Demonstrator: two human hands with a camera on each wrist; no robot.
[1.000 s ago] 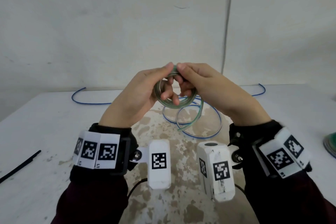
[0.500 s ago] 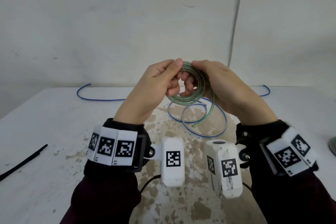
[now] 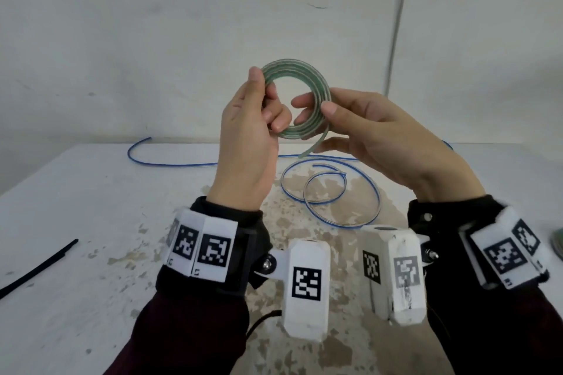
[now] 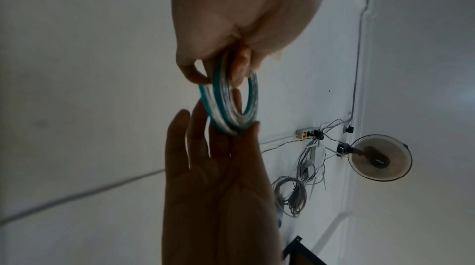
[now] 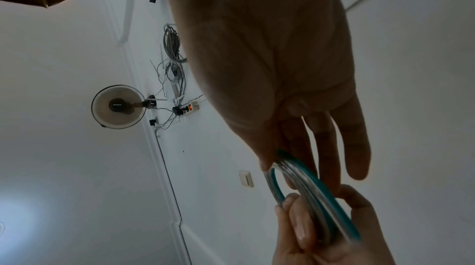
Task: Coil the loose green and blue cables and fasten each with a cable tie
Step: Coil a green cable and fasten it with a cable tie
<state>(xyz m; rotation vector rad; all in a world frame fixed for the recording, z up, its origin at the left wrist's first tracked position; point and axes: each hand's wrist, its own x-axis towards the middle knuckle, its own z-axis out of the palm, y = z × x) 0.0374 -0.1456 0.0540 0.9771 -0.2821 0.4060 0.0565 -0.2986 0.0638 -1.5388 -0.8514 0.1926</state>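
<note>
The green cable [image 3: 316,85] is wound into a small coil and held up in the air between both hands. My left hand [image 3: 262,91] pinches the coil's left side with thumb and fingers. At the coil's right side my right hand [image 3: 316,104] pinches it between thumb and index finger, the other fingers spread straight. A short green tail [image 3: 315,144] hangs below the coil. The wrist views show the coil [image 4: 226,111] [image 5: 317,188] edge-on in both grips. The blue cable [image 3: 335,189] lies loose on the table in two loops. A black cable tie [image 3: 38,268] lies at the left.
The white table [image 3: 91,207] has a worn brown patch in the middle. One blue cable end [image 3: 143,155] curls toward the back left. A green object [image 3: 559,243] shows at the right edge. A white wall stands close behind the table.
Both hands have risen with the green coil, which now faces me as an open ring. The right hand's outer fingers have spread, and the green tail has come up off the table.
</note>
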